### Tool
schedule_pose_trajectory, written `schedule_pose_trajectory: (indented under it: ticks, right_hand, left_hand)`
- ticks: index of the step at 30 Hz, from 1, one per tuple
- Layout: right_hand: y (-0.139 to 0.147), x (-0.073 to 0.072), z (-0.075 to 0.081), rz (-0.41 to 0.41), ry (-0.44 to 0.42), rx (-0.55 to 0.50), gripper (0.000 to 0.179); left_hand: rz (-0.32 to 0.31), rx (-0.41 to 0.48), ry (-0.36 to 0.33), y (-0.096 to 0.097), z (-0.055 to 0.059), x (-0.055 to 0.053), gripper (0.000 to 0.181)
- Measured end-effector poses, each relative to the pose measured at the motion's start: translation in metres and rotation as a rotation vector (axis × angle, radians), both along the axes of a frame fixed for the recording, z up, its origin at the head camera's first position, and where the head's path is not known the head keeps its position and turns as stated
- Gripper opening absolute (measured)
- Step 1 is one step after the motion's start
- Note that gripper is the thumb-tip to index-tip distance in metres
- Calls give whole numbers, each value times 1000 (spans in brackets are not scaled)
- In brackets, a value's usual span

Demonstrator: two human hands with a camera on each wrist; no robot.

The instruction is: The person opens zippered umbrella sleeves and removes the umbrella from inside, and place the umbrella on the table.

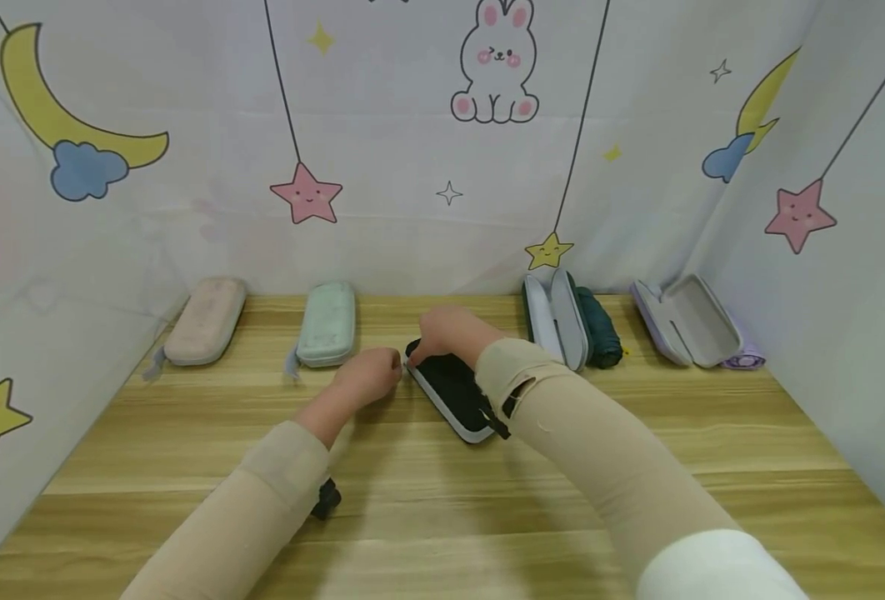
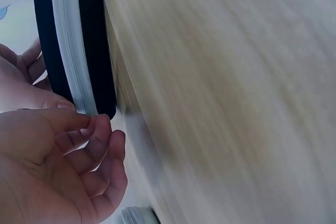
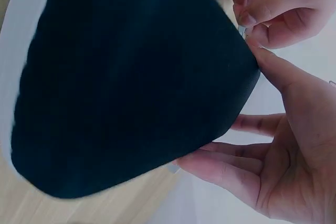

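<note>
A black zip case (image 1: 453,392) with a pale grey zipper band lies at an angle on the table between both hands. At its far left corner my left hand (image 1: 371,375) pinches a small zipper pull (image 3: 241,30) between thumb and forefinger, the other fingers loosely bent. My right hand (image 1: 450,329) grips the same end of the case, thumb on the top edge and fingers along the far side, as the right wrist view shows. The zipper band (image 2: 73,40) runs along the side toward the left fingertips. The right forearm hides part of the case's right side.
Behind, on the left, lie a pink case (image 1: 206,321) and a mint case (image 1: 327,325). An open dark green case (image 1: 566,321) stands beside a dark green folded umbrella (image 1: 600,329). Far right is an open lilac case (image 1: 690,321) with a lilac roll (image 1: 746,357).
</note>
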State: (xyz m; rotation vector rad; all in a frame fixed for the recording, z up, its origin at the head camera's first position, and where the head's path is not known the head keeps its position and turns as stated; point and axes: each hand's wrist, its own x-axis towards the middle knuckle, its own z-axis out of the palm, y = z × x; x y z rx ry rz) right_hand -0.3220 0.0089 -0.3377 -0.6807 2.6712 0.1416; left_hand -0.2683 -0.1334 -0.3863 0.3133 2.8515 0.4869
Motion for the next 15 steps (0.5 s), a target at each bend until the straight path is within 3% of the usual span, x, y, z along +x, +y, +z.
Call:
schedule_pose_trajectory:
  ticks: [4,8,15]
  right_hand:
    - [0,0,0,-39,-26,-29,50]
    - [2,-1,1,-101,-81,-68,58]
    - [3,-10,2,-308,-250,-164,73]
  left_hand:
    - [-22,-11,39,2,1,2,15]
    - [-62,-32,66,4,2,5,14]
    - [-130,-67,65,7,5,13,17]
